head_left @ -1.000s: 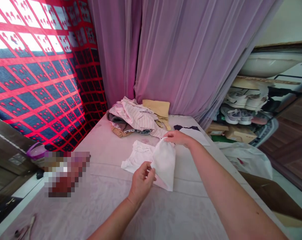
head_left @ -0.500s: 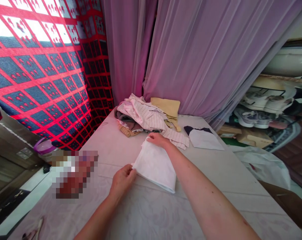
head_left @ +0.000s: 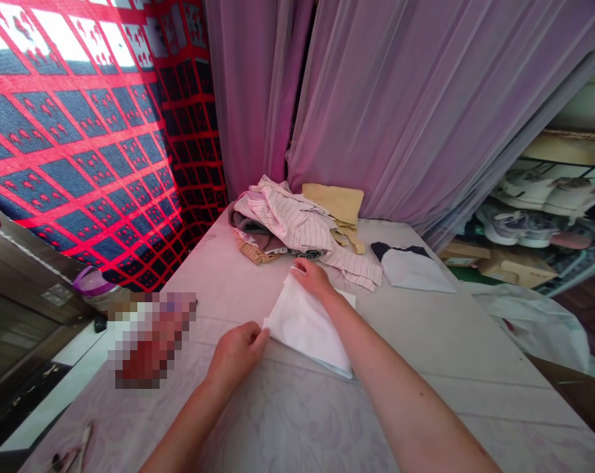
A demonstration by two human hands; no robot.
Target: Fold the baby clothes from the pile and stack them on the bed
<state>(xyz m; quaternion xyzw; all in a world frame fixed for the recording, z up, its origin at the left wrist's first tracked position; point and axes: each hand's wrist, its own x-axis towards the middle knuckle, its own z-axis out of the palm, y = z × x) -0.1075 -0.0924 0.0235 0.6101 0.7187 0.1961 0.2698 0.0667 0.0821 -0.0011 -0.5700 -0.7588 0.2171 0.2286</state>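
Note:
A folded white garment lies on the pale patterned table cover, between my two hands. My left hand pinches its near left corner between thumb and fingers. At the far edge, my right hand grips the cloth with curled fingers, and my right forearm crosses over the garment's right side. What kind of garment it is I cannot tell. Just beyond my right hand sits a heap of clothes with a pink striped garment on top. One striped sleeve stretches out to the right.
A folded mustard-yellow garment lies behind the heap, and a folded white-and-black garment to its right. Purple curtains hang at the back. Shoes stand on a rack at right. A blurred-out item lies at left.
The right part of the white garment's far edge now shows beyond my right forearm. Both hands keep hold of the cloth. The view has shifted slightly.

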